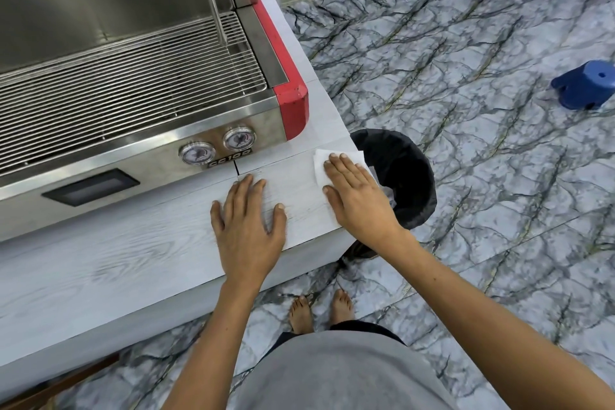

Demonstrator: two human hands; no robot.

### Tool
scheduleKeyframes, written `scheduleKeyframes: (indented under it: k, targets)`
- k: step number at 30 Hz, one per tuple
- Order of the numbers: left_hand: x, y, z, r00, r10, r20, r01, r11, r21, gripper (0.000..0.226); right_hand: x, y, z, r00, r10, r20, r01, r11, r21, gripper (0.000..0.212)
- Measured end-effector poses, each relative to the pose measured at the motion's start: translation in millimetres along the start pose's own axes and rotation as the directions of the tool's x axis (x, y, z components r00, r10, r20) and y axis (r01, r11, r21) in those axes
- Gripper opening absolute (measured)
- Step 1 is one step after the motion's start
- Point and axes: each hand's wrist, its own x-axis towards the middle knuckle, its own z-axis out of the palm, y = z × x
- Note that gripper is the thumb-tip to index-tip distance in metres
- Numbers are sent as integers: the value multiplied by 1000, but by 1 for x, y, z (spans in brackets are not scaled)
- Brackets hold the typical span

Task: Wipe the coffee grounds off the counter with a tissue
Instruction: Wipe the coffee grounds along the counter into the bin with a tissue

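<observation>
pale wood-grain counter (139,263) runs across the lower left, seen from above by a camera on the person's head, with grey marbled floor tiles (466,110) beyond its right end. a steel and red espresso machine (139,83) sits on the counter, its drip grate and two round gauges facing the person. a black-lined bin (404,176) stands on the floor right against the counter's right corner, and a blue plastic stool (585,85) lies farther off to the right.

the right hand (357,191) lies flat, fingers straight and close together, pressing a white tissue (324,165) onto the counter near the right corner, just in front of the machine's red edge. part of the tissue reaches the counter's edge above the bin. the left hand (248,223) rests palm down on the counter just beside it, fingers spread and holding nothing, apparently bracing.

coffee grounds are hard to make out; only faint dark specks show on the wood between the two hands, and it cannot be told how much remains.

judging from this, the wiping stroke itself is in hand, and looks well along. the next move likely calls for keeping even downward pressure while sliding the tissue toward the edge, so the grounds drop into the bin rather than scatter on the floor, then checking the strip near the left hand for leftover specks
</observation>
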Motion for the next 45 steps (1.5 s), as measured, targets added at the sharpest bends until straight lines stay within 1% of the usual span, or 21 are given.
scheduleKeyframes:
  k: [4, 7, 10, 13, 14, 16, 20, 22, 25, 29, 34, 39, 42, 45]
  targets:
    - [0, 0, 0, 1000, 1, -4, -1, 1000, -2, 56, 2, 17, -5, 1000, -2, -14, 2, 1000, 26, 46]
    - [0, 0, 0, 1000, -1, -4, 1, 1000, -3, 56, 5, 29, -8, 999, 19, -42, -14, 995, 100, 37]
    - [0, 0, 0, 1000, -1, -7, 1, 1000, -5, 55, 6, 35, -13, 996, 83, -41, -74, 981, 182, 34]
    - [0, 1, 0, 1000, 0, -11, 0, 1000, -4, 55, 9, 36, -19, 980, 185, -68, -163, 954, 250, 33]
    - [0, 1, 0, 1000, 2, -11, -2, 1000, -4, 55, 9, 32, -22, 977, 199, -78, -172, 948, 268, 33]
    - [0, 1, 0, 1000, 1, -10, -1, 1000, -10, 55, 6, 13, -27, 983, 158, -95, -127, 953, 276, 33]
    - [0, 0, -1, 1000, -15, -17, 14, 999, -50, 53, -12, -35, -16, 997, -61, -54, 71, 974, 214, 35]
    - [0, 0, -1, 1000, -23, -21, 21, 998, -65, 53, -19, -48, 1, 991, -130, -33, 134, 976, 174, 36]
    - [0, 0, -2, 999, -20, -25, 18, 997, -76, 53, -27, -57, 19, 986, -165, -26, 167, 979, 118, 37]
    - [-1, -1, -2, 1000, -14, -21, 12, 997, -81, 54, -33, -57, 24, 984, -174, -33, 175, 984, 44, 39]
    - [-2, -2, -3, 1000, -2, -15, 1, 998, -70, 53, -32, -30, 15, 993, -99, -61, 98, 995, -17, 42]
    - [-2, -3, -1, 1000, 2, -14, -2, 998, -60, 55, -19, 15, -3, 997, -15, -76, 14, 1000, -21, 39]
    - [-2, -3, -1, 1000, 5, -20, -6, 999, -49, 55, -10, 34, -11, 997, 62, -56, -60, 998, 36, 38]
    - [-2, -1, -1, 1000, 4, -25, -5, 999, -45, 56, -5, 44, -27, 974, 225, -35, -215, 960, 177, 36]
